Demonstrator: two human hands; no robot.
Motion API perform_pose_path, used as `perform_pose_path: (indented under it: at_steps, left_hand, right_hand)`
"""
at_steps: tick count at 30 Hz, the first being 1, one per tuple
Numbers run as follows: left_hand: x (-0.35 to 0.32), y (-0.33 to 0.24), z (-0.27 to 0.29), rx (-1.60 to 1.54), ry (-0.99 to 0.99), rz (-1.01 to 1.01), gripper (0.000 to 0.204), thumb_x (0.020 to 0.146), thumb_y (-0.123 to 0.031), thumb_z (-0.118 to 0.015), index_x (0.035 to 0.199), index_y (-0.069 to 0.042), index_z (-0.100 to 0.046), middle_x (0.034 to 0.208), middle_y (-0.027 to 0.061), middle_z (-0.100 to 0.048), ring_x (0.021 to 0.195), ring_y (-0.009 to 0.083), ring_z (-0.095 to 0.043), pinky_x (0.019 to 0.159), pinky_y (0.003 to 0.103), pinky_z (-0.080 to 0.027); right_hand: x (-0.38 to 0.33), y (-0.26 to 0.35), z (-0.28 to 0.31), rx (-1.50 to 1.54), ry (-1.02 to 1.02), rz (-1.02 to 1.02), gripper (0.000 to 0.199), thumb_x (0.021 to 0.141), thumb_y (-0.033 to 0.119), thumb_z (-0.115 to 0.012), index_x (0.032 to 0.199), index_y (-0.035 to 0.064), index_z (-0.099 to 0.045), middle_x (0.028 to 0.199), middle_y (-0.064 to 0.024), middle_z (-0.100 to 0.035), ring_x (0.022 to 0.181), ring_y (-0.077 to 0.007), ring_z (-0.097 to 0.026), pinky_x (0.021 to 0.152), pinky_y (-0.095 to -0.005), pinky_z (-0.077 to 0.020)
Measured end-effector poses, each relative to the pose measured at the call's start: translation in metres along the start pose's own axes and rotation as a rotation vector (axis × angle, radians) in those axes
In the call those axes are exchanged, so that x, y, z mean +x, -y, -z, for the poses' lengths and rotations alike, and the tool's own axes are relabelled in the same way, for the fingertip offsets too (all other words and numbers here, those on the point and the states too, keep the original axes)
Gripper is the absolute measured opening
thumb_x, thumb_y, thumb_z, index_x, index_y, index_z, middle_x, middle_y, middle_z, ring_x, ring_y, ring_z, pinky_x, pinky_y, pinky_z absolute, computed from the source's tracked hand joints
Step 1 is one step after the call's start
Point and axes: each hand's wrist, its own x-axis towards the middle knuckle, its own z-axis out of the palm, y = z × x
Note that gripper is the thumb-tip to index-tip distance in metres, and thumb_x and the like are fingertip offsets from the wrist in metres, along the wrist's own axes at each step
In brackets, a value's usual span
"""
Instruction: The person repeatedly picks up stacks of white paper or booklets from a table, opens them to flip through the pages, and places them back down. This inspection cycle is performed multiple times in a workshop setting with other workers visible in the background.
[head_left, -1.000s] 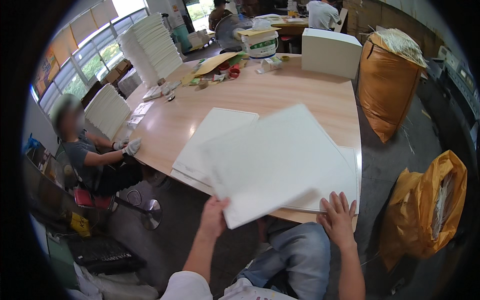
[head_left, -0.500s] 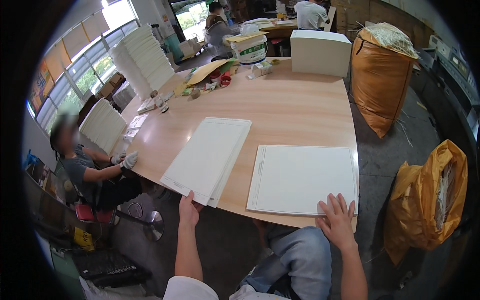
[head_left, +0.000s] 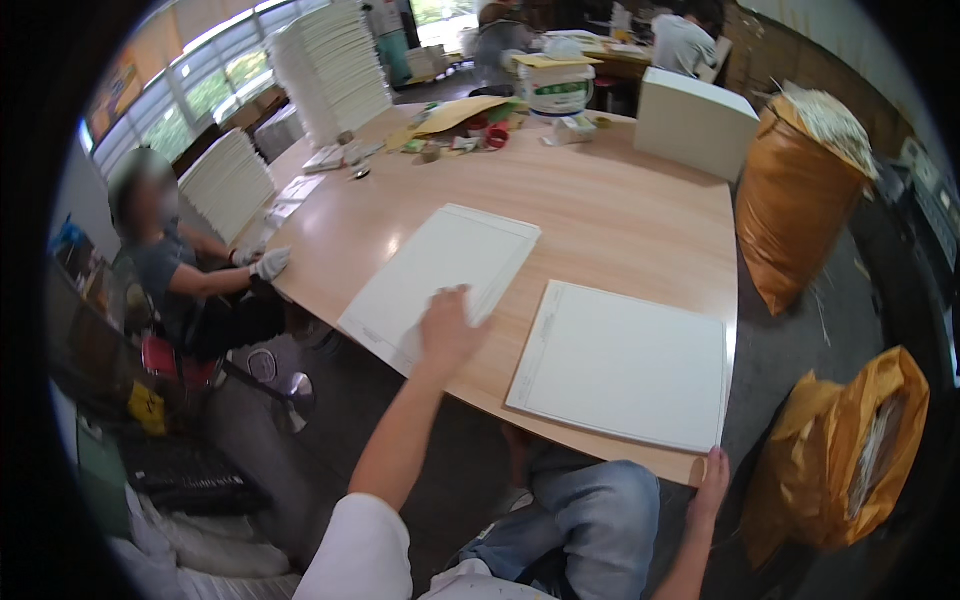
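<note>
Two piles of white sheets with thin printed borders lie on the wooden table in front of me. My left hand [head_left: 452,328] is over the near right part of the left paper stack [head_left: 445,262], blurred by motion, its thumb apart from the fingers; whether it touches the top sheet is unclear. The right paper stack [head_left: 625,365] lies by the table's near right edge. At that stack's near right corner is my right hand [head_left: 711,482], fingers stretched out, fingertips against the corner and the palm beyond the table edge.
A co-worker in white gloves [head_left: 272,264] sits at the table's left side. Tall paper stacks [head_left: 335,75] stand behind. Tape rolls and scraps lie near a white bucket [head_left: 555,90]; a white block of paper [head_left: 692,125] is at the far right. Orange sacks [head_left: 800,205] of shreds stand on the floor.
My left hand has let go of the left stack's near edge and moved up over its sheets. My right hand has slid off the right stack's top to its corner. The view has shifted.
</note>
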Motion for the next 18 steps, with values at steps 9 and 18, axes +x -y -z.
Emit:
perform_pose_path:
  at_steps: [9, 18]
  left_hand:
    - [0.025, 0.007, -0.049, 0.117, 0.074, 0.089, 0.049, 0.087, -0.027, -0.077, 0.13, -0.011, -0.059, 0.117, 0.0147, -0.055, 0.109, 0.0315, -0.062, 0.084, 0.044, -0.059]
    - [0.101, 0.195, -0.035, 0.432, 0.028, 0.399, 0.055, 0.095, -0.039, -0.074, 0.142, -0.014, -0.061, 0.13, 0.0146, -0.059, 0.122, 0.0315, -0.06, 0.097, 0.046, -0.055]
  right_hand:
    - [0.006, -0.004, 0.005, -0.044, -0.029, 0.061, 0.032, 0.108, 0.033, -0.062, 0.109, 0.0015, -0.066, 0.1, -0.0046, -0.069, 0.09, -0.0138, -0.064, 0.082, -0.0321, -0.0513]
    - [0.006, -0.019, 0.003, -0.1, -0.067, 0.114, 0.029, 0.107, 0.032, -0.062, 0.105, 0.003, -0.065, 0.098, -0.0034, -0.067, 0.088, -0.0128, -0.063, 0.08, -0.0315, -0.051]
